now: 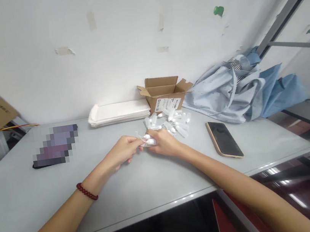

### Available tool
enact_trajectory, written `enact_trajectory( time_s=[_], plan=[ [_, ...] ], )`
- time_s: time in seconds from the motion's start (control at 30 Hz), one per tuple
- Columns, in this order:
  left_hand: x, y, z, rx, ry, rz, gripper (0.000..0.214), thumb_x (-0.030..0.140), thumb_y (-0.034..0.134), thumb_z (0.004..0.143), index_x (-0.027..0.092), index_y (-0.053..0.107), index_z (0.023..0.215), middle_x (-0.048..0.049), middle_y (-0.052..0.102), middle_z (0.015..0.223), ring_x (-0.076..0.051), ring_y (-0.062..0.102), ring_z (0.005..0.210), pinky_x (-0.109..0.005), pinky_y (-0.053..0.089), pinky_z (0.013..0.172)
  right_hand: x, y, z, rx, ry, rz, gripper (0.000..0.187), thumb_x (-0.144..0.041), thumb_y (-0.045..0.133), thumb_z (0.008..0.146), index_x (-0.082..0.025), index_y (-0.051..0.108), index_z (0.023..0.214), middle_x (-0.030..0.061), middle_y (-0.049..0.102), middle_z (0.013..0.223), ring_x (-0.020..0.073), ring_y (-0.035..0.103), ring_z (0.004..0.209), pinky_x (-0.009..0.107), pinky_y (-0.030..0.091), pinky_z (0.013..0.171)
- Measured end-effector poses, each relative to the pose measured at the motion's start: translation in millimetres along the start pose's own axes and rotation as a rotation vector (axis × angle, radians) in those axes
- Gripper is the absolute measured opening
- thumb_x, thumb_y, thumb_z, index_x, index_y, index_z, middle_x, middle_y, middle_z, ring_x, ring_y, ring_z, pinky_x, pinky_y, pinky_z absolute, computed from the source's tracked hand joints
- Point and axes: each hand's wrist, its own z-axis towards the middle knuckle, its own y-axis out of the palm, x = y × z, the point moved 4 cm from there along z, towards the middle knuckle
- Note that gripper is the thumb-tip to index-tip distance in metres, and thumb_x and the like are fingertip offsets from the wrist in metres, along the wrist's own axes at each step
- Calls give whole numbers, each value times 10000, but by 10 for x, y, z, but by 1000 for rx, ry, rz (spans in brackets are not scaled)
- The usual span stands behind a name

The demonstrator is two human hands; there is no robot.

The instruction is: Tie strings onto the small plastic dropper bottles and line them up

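Observation:
Just in front of a pile of small white-capped plastic bottles (175,122), my two hands meet over the table. My left hand (126,148) pinches the edge of a clear plastic bag (142,139) between thumb and fingers. My right hand (161,142) is closed around the bag's other side, with white bottles (150,142) showing at the gap between the hands. The fingers hide part of the bag, and I cannot tell how many bottles are in it. Several loose bottles lie directly behind my right hand.
An open cardboard box (164,91) stands against the wall, beside a stack of white envelopes (119,111). Blue cloth bags (226,90) are heaped at the right. A phone (224,139) lies on the grey table (122,209); a pixelated dark device (57,145) is at left.

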Motion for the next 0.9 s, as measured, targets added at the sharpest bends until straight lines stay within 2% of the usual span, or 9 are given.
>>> enact_trajectory(
  time_s=[0.1,0.23,0.4,0.47,0.53,0.67,0.73,0.8,0.9],
  plan=[
    [-43,-45,9,-61,-96,-57,418,535,589,792,151,619,628,94,207,420,-65,180,393,-215,218,383,-1,-10,-6,-33,3,-98,263,-230,593,763,-169,556,1016,68,675,888,185,602,720,241,321,586],
    [-52,-134,11,-85,-163,-169,392,513,619,787,131,671,717,112,159,434,-54,122,408,-201,193,388,39,-38,-3,-42,12,-210,306,-237,572,795,-158,535,1089,110,673,991,210,615,771,260,339,622],
    [-27,-246,34,95,-105,-374,350,465,616,812,121,677,802,116,163,448,-46,131,393,-179,209,380,64,-38,-2,-27,22,-172,314,-241,573,795,-159,524,1094,101,677,984,214,624,790,265,361,646],
    [-2,-278,39,124,-74,-497,318,442,623,815,127,665,806,117,175,449,-37,123,379,-170,211,367,58,-30,-4,-32,20,-159,323,-238,579,788,-156,521,1095,103,677,985,215,625,793,265,363,645],
    [39,-292,41,83,-49,-662,269,394,602,825,131,650,797,99,264,465,-29,140,365,-169,214,354,50,-27,-4,-37,23,-152,330,-238,582,787,-155,518,1100,106,678,990,214,625,796,267,367,649],
    [119,-284,17,-2,-9,-844,215,327,592,795,118,636,775,-6,514,664,-55,383,440,-180,277,363,23,-31,-9,-48,34,-163,340,-250,583,790,-157,510,1109,110,678,1005,221,627,801,274,368,645],
    [136,-256,-9,-7,23,-753,210,326,662,759,123,623,725,9,492,662,-48,371,451,-176,263,370,1,-30,-16,-57,36,-172,359,-258,584,792,-157,500,1127,113,676,1016,231,630,807,278,368,637],
    [144,-222,-39,17,58,-542,236,346,720,728,132,627,699,45,422,597,-37,298,434,-178,235,382,-25,-25,-26,-67,35,-179,387,-261,586,792,-157,483,1150,116,672,1033,240,634,812,280,367,627],
    [172,-189,-80,97,129,-129,296,416,742,703,164,710,855,54,435,574,-55,292,442,-205,243,417,-66,-15,-41,-71,20,-185,419,-257,582,792,-157,454,1178,116,666,1056,247,637,811,279,364,609]
  ],
)
